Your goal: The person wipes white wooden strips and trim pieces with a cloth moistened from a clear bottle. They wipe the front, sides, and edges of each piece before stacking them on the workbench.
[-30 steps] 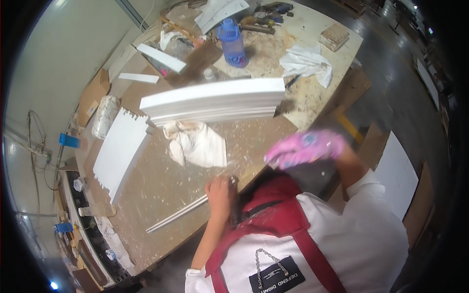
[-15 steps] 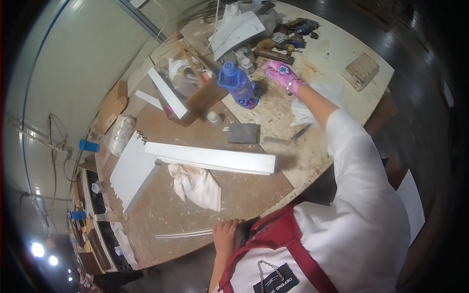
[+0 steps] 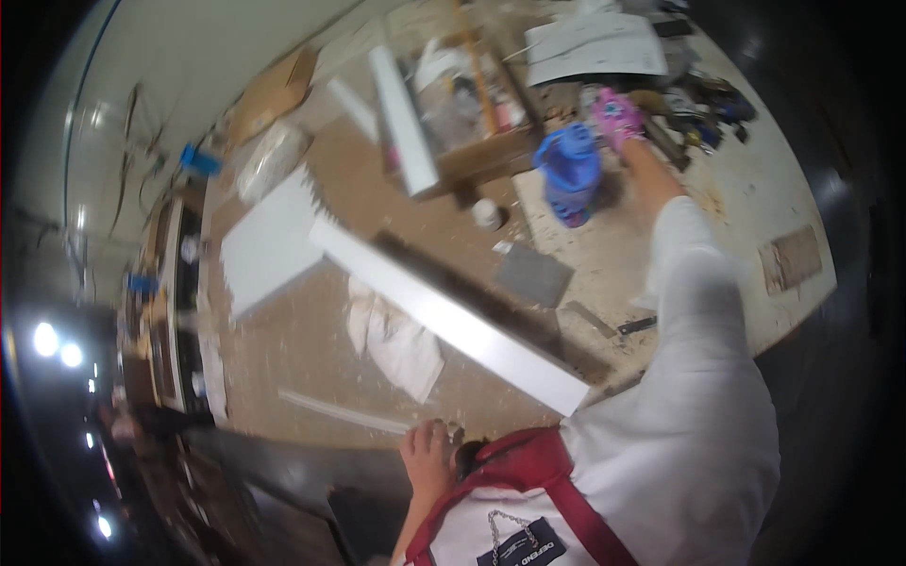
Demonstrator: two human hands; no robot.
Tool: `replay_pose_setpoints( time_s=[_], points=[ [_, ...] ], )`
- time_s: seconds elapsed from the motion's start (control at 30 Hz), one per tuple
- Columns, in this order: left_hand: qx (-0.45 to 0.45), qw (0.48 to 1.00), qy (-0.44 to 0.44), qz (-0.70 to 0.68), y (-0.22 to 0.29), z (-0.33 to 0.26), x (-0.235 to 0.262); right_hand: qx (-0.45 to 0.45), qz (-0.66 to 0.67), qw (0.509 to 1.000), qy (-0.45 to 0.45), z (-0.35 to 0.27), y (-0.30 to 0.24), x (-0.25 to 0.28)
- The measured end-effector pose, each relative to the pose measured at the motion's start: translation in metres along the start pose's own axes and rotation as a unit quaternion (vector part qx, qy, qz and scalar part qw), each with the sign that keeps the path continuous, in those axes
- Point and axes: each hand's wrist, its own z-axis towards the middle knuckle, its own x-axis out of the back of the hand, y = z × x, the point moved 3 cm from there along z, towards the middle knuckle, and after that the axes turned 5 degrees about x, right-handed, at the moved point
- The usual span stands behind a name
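My right hand point(image 3: 618, 118), in a pink patterned glove, reaches to the far side of the table. It is just beyond a blue bottle point(image 3: 572, 179) with a loop handle, beside small jars and tools. Its fingers are blurred, so I cannot tell whether it holds anything. My bare left hand point(image 3: 427, 456) is at the table's near edge with its fingers bent closed, next to something dark that I cannot make out. Near it lie thin white strips point(image 3: 340, 409). A long white channel-shaped piece point(image 3: 453, 316) lies across the middle, partly over a cream cloth point(image 3: 392, 344).
A cardboard box point(image 3: 472, 160) holds bags and white strips. Around it are a white cap point(image 3: 487, 214), a grey block point(image 3: 534, 274) and a utility knife point(image 3: 637, 325). A toothed white panel point(image 3: 274, 241) lies left. Hand tools point(image 3: 708, 108) and a brown block point(image 3: 791, 257) sit at right.
The view has turned, shifting the table contents. My gloved right hand has moved farther out, past the blue bottle. My left hand stays at the table's near edge.
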Motion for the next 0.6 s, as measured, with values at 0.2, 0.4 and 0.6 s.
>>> replay_pose_setpoints(
  time_s=[0.2, 0.4, 0.6],
  points=[
    [0.008, 0.996, 0.068, -0.063, -0.001, 0.021, -0.007, 0.147, -0.200, 0.954, -0.171, 0.049, 0.030, -0.037],
    [0.133, 0.977, 0.070, -0.150, -0.005, 0.007, -0.005, 0.112, -0.049, 0.992, 0.012, 0.052, 0.028, -0.047],
    [0.112, 0.972, 0.066, -0.194, -0.009, 0.009, 0.000, 0.124, 0.107, 0.979, 0.124, 0.063, 0.063, -0.009]
  ],
)
